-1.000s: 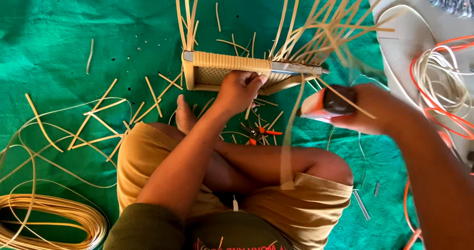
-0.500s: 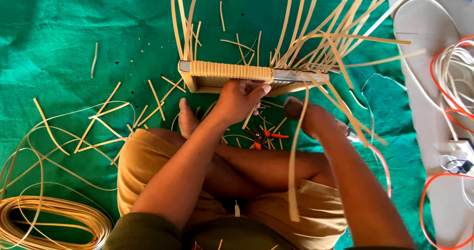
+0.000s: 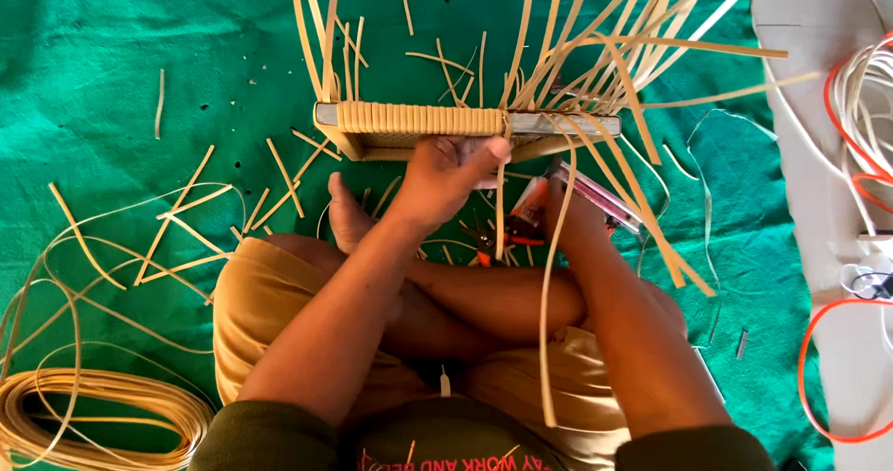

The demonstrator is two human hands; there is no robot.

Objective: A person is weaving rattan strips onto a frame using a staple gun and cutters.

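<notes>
A rectangular frame (image 3: 558,123), partly wrapped in woven cane (image 3: 419,118), stands on the green mat ahead of my crossed legs. Many loose cane strips (image 3: 595,53) fan up and out from it. My left hand (image 3: 446,175) grips the frame's lower edge at the middle, with the fingertips by a strip that hangs down. My right hand (image 3: 569,218) is just below the frame's right half and is closed on a slim pink translucent tool (image 3: 600,197). One long strip (image 3: 549,285) drapes over my right forearm.
Orange-handled pliers (image 3: 493,240) lie on the mat between my hands and feet. Cut cane pieces (image 3: 186,220) litter the left side. A coil of cane (image 3: 102,415) sits at the bottom left. A white board (image 3: 819,155) at the right carries orange and white cords (image 3: 860,90).
My right hand has swung in from the right with the tool and now sits under the frame's right half. My left hand has stayed on the frame.
</notes>
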